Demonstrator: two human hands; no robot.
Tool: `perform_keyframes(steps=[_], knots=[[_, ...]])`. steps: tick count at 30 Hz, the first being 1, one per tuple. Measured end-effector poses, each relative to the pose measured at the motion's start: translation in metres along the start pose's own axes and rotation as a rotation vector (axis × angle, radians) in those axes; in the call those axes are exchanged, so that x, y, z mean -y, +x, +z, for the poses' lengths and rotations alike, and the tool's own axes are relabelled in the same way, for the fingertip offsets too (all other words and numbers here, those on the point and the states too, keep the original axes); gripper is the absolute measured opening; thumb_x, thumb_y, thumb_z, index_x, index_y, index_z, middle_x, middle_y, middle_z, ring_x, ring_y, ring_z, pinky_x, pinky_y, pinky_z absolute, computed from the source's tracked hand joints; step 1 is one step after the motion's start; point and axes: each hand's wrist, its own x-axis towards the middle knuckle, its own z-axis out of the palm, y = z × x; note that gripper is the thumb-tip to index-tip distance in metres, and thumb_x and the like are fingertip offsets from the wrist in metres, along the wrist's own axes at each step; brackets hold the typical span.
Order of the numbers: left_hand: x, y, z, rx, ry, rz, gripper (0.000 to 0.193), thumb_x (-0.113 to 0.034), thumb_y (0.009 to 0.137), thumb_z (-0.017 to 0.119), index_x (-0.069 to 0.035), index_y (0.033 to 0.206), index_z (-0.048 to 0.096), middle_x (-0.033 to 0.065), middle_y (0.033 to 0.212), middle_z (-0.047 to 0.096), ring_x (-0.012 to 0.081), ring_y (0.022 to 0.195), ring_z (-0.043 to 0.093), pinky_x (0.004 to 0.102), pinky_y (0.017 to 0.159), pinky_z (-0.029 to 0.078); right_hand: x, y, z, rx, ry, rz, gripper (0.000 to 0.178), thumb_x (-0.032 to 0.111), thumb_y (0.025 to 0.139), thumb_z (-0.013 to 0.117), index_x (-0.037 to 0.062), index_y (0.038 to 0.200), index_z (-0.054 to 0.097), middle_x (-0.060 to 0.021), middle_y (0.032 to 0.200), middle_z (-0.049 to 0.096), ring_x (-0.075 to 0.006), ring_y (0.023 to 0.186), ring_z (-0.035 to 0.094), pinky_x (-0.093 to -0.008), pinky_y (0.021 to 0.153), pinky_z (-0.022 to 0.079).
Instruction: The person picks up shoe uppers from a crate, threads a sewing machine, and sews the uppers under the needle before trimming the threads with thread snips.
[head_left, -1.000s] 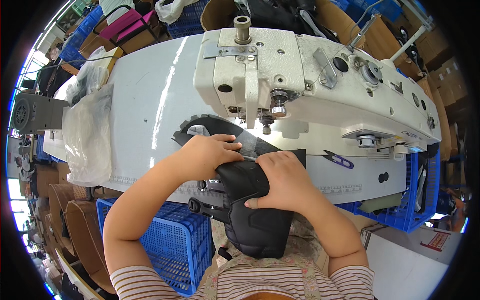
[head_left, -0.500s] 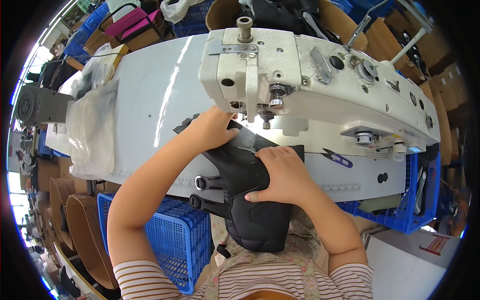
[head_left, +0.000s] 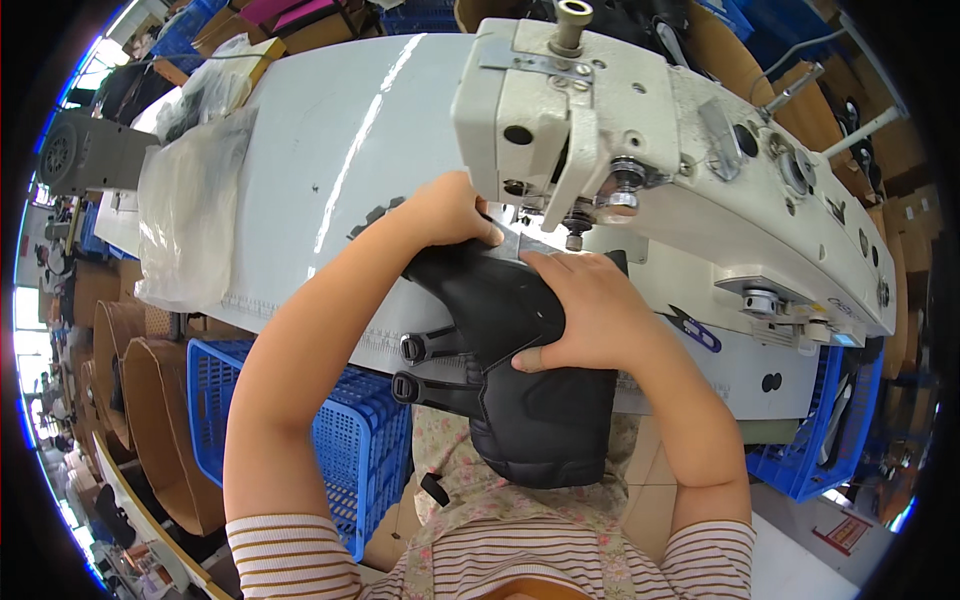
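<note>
Black padded piece (head_left: 520,350) lies on the white table (head_left: 330,130), its top edge under the needle (head_left: 574,240) of the sewing machine (head_left: 680,170), likely for stitching. Left hand (head_left: 445,212), at 10 o'clock of it, presses flat on its edge. Right hand (head_left: 585,310) grasps its middle, thumb under, steadying it. Blue crate (head_left: 250,400) sits at 8 o'clock.
</note>
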Motion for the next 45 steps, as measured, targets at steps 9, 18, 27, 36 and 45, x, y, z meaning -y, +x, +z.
perform_keyframes(steps=[9, 18, 27, 36, 45], knots=[[0.007, 0.008, 0.002, 0.041, -0.056, -0.05, 0.04, -0.028, 0.058, 0.086, -0.003, 0.077, 0.061, 0.0105, 0.069, 0.063, 0.0232, 0.061, 0.062, 0.0346, 0.058, 0.049, 0.003, 0.003, -0.007, 0.115, 0.06, 0.071, 0.086, 0.051, 0.053, 0.082, 0.0014, 0.12, 0.061, -0.0161, 0.117, 0.064, -0.0328, 0.113, 0.057, -0.0415, 0.103, 0.037], [0.003, 0.004, 0.001, 0.061, -0.062, -0.067, 0.043, -0.03, 0.058, 0.085, -0.006, 0.079, 0.057, 0.0084, 0.071, 0.062, 0.0249, 0.065, 0.061, 0.0353, 0.064, 0.047, -0.006, 0.0, 0.004, -0.06, 0.02, -0.072, 0.079, 0.051, 0.053, 0.081, 0.0008, 0.112, 0.064, -0.0152, 0.1, 0.066, -0.0311, 0.095, 0.063, -0.0409, 0.094, 0.043], [0.0, 0.004, -0.001, 0.021, 0.091, 0.007, 0.043, -0.036, 0.059, 0.084, -0.01, 0.079, 0.057, 0.0047, 0.075, 0.063, 0.027, 0.077, 0.061, 0.041, 0.091, 0.033, -0.005, 0.005, -0.004, 0.051, 0.069, -0.017, 0.081, 0.048, 0.052, 0.083, 0.0005, 0.115, 0.064, -0.0159, 0.109, 0.066, -0.0348, 0.104, 0.059, -0.0421, 0.098, 0.042], [-0.004, 0.014, -0.011, 0.023, 0.018, 0.01, 0.048, -0.034, 0.06, 0.082, -0.009, 0.099, 0.071, 0.0077, 0.088, 0.071, 0.026, 0.081, 0.066, 0.0386, 0.081, 0.049, -0.01, 0.013, -0.009, 0.024, 0.022, 0.05, 0.08, 0.052, 0.054, 0.08, 0.0009, 0.114, 0.065, -0.019, 0.093, 0.066, -0.0367, 0.09, 0.063, -0.0426, 0.085, 0.048], [-0.032, 0.007, -0.028, 0.063, -0.036, -0.136, 0.043, -0.013, 0.062, 0.081, 0.0, 0.101, 0.07, 0.0135, 0.084, 0.07, 0.0225, 0.073, 0.065, 0.0359, 0.068, 0.052, -0.012, 0.024, -0.017, 0.024, -0.058, 0.048, 0.078, 0.054, 0.053, 0.08, 0.003, 0.111, 0.066, -0.0219, 0.083, 0.065, -0.0371, 0.087, 0.063, -0.0423, 0.08, 0.049]])
